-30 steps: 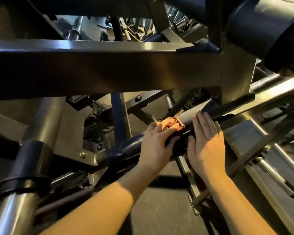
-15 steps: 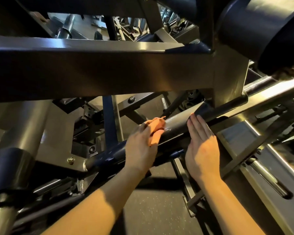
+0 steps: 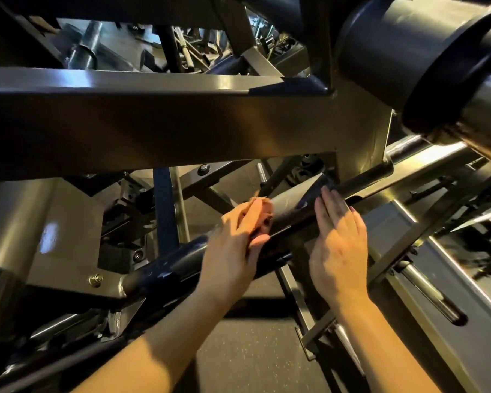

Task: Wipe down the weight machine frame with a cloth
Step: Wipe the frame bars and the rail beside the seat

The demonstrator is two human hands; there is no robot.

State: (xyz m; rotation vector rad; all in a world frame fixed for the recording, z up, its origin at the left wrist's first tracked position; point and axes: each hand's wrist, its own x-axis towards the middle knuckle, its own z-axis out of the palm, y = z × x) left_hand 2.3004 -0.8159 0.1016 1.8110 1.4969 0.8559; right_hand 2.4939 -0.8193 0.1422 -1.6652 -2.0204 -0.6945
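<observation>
Both forearms are bare with no sleeves in view, and the right hand (image 3: pixel 339 245) has dark-painted nails, as does the left hand (image 3: pixel 233 251).

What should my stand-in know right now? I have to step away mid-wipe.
Left hand: grips the orange cloth and presses it on the slanted dark tube of the frame.
Right hand: flat, fingers straight, resting on the same tube just up from the cloth.
Done: cannot tell from this view how much has been wiped; the cloth is mid-tube.
Left: the rest of this tube, the big beam above, and the other frame parts.
</observation>
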